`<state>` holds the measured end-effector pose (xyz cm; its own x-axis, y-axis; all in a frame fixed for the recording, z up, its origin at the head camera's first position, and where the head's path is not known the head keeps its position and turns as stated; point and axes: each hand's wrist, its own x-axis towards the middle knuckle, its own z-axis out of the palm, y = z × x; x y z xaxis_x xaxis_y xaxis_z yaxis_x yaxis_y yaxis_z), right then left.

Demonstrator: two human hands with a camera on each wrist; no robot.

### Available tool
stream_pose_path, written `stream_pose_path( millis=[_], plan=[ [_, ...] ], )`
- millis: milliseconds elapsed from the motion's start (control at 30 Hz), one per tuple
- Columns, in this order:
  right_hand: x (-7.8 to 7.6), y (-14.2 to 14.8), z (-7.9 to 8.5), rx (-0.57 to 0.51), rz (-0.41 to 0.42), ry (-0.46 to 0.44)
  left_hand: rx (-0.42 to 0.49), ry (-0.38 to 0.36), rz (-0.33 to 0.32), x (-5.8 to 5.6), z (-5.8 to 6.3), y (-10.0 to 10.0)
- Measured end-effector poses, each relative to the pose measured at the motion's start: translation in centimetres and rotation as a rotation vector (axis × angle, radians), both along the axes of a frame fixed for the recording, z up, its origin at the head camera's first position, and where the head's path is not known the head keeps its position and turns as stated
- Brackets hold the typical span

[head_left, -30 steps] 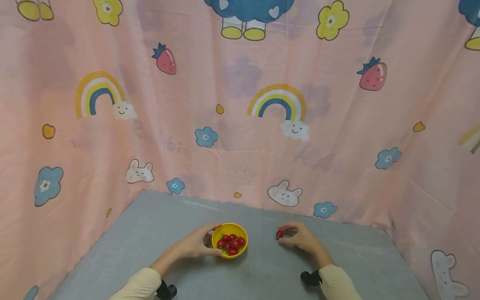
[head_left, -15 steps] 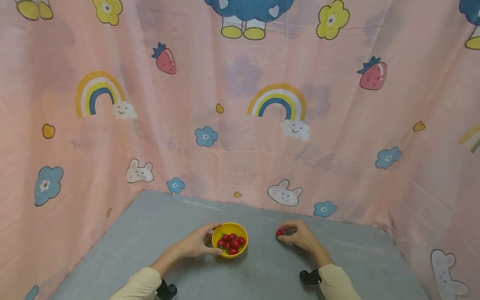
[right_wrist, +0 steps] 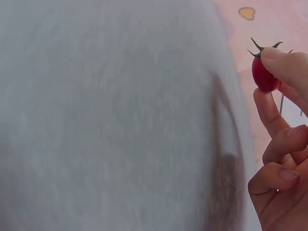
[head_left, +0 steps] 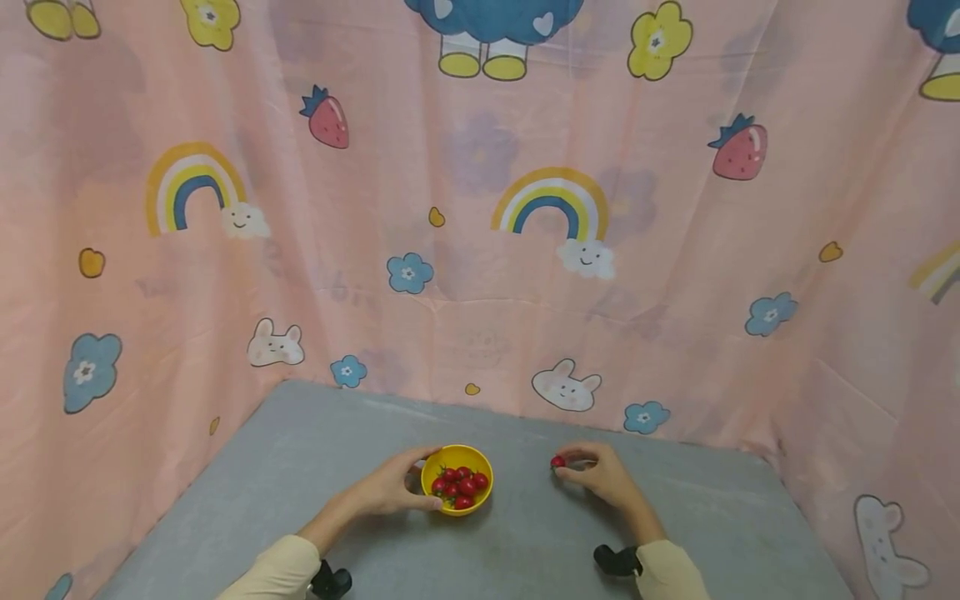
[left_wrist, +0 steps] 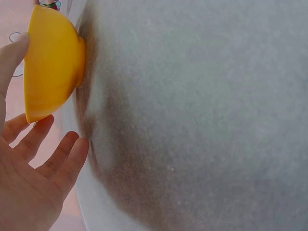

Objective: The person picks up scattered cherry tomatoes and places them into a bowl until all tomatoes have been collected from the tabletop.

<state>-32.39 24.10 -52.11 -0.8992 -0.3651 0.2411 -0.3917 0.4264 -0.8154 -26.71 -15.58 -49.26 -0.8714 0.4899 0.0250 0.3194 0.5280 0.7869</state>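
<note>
My left hand (head_left: 393, 485) holds a yellow bowl (head_left: 486, 492) by its side, thumb at the near rim and fingers at the far rim. Several red cherry tomatoes (head_left: 452, 490) with green stems lie inside the bowl. In the left wrist view the bowl (left_wrist: 54, 62) stands on the grey tabletop, the thumb and fingertips at its rim. To the right of the bowl, my right hand (head_left: 600, 473) pinches one cherry tomato (head_left: 557, 462) between thumb and fingers. The right wrist view shows this tomato (right_wrist: 263, 74) with its green calyx up against the thumb; the other fingers are bent.
A grey table (head_left: 517, 550) spreads under both hands. Behind it and at both sides hangs a pink curtain (head_left: 465, 333) printed with rainbows, rabbits and flowers. Black devices (head_left: 617, 561) are strapped at both wrists.
The tomato in my right hand has risen slightly and turned between the fingers. My left hand and the bowl hold their place; the whole head view has shifted slightly left.
</note>
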Motion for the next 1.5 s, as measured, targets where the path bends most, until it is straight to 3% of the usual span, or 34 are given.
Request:
stream_pose_path(
  millis=[433, 933, 1200, 1367, 1500],
  plan=[
    [1.3, -3.7, 1.0, -0.067, -0.105, 0.0, 0.002, -0.003, 0.002, -0.4, -0.6, -0.3],
    [1.6, -9.0, 2.0, -0.097, 0.027, -0.04, 0.018, 0.003, 0.004, -0.2, -0.2, -0.1],
    [4.0, -11.6, 5.4, -0.163, 0.107, -0.083, 0.018, 0.006, -0.002, -0.1, -0.2, -0.2],
    [4.3, -12.4, 5.6, -0.164, 0.123, -0.104, 0.016, 0.007, -0.003, -0.1, -0.3, -0.3],
    [3.7, -12.3, 4.6, -0.171, 0.109, -0.122, 0.017, -0.003, -0.001, -0.2, -0.3, -0.3]
  ],
)
